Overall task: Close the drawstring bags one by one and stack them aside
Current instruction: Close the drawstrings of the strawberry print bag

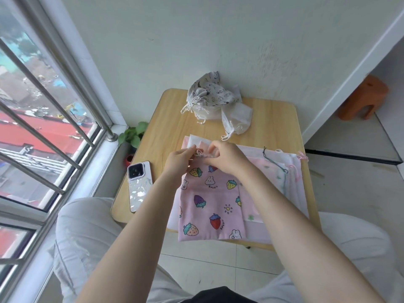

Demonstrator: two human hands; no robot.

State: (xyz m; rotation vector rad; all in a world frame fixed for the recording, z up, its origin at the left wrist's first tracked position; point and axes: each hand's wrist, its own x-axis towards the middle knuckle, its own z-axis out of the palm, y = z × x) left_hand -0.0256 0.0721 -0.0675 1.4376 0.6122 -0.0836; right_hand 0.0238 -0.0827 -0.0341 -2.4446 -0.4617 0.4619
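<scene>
Working at the mouth of the pink strawberry bag (209, 204), lying flat on the wooden table (170, 127) with its long axis running from the near table edge, which its bottom is overhanging, toward the wall. Left hand (178, 159) and right hand (227, 159) both meeting at the far end of that bag, fingers curled and seemingly pinching the pink drawstring (200, 153) bunched between them; exactly how much cord each is holding not being clear, since the fingertips are overlapping. Cord sitting just beyond the bag's top hem, so any tightening pull probably needing to go outward to either side, away from the mouth. Neither hand being clearly nearer to the cord. Flat unclosed bags (284, 171) lying under and to the right of the strawberry bag, reaching toward the table's right edge, their cords trailing there. Closed bags (209, 95) piling up beyond the strawberry bag, against the wall, with bare tabletop between the two. Phone (140, 184) resting just left of the strawberry bag near the table's left edge, limiting sideways room on that side, likely leaving the far pile as the easier place for stacking.
</scene>
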